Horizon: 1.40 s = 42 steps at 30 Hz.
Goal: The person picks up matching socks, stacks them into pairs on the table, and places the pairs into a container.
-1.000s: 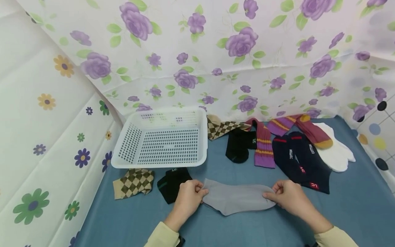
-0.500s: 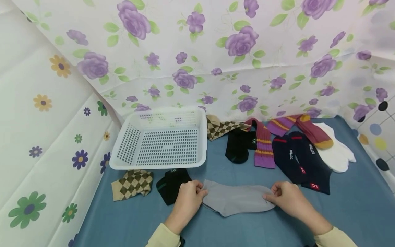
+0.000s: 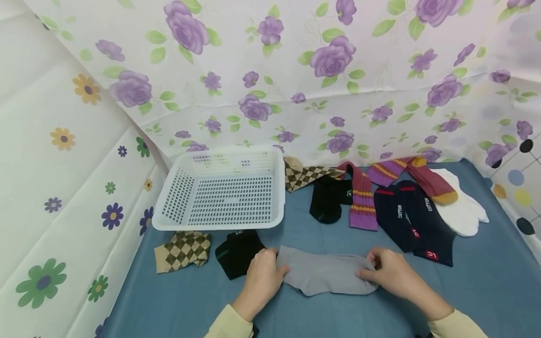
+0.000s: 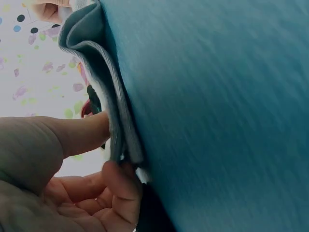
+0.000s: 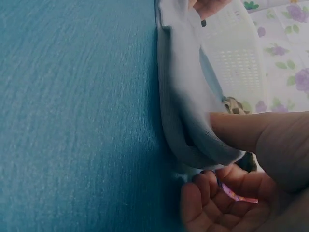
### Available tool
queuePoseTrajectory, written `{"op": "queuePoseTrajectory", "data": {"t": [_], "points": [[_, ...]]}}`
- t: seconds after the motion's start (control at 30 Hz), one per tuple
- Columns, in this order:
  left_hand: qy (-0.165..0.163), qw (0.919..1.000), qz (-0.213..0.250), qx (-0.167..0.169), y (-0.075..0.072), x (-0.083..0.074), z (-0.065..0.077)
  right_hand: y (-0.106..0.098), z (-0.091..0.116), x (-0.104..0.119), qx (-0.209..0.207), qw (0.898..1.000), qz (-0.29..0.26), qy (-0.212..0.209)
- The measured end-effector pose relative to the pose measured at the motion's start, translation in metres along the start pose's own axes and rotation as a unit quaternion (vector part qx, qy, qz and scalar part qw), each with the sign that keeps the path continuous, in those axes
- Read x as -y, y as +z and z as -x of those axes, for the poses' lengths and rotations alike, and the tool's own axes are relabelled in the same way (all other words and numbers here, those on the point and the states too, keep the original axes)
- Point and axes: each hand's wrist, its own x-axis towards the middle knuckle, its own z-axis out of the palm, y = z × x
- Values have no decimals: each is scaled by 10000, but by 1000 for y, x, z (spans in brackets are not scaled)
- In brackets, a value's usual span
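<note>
A pair of grey socks, one laid over the other, stretches sideways across the front of the blue table. At the cuff end my left hand pinches the fabric; the left wrist view shows the two layers of the socks between thumb and fingers. My right hand grips the toe end, its thumb on top. Seen from the right wrist, the socks' toes curve over above the curled fingers. Just beyond my left hand lies a folded black sock.
A white perforated basket stands at the back left, with a folded checkered sock before it. Back right lie another black sock, purple striped socks, navy socks and white socks. A floral sheet rises behind.
My left hand has shifted slightly right along the cuff end, and the socks look a little less taut. My right thumb has slid a little left over the toes.
</note>
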Motion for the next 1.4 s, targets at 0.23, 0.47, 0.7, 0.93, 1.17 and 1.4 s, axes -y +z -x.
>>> {"op": "queuePoseTrajectory", "data": {"t": [0.23,0.47,0.7,0.93,1.17,1.4], "points": [[112,9997,206,106,0,-2,-1,0,0,1,-143,9971,-551,-497],[310,9984,463,-111,-6,-7,-3,-5,0,3,-789,9909,-862,-674],[149,9980,607,114,-4,-6,-16,-2,-7,4,-639,9875,-1371,-439],[83,9979,576,287,3,-7,-18,4,-11,-1,-816,9947,-295,-544],[-120,9956,897,225,4,-5,-18,8,-14,1,-830,9951,92,-534],[-5,9919,1209,383,2,-1,-19,9,-11,1,-458,9973,-310,-490]]}}
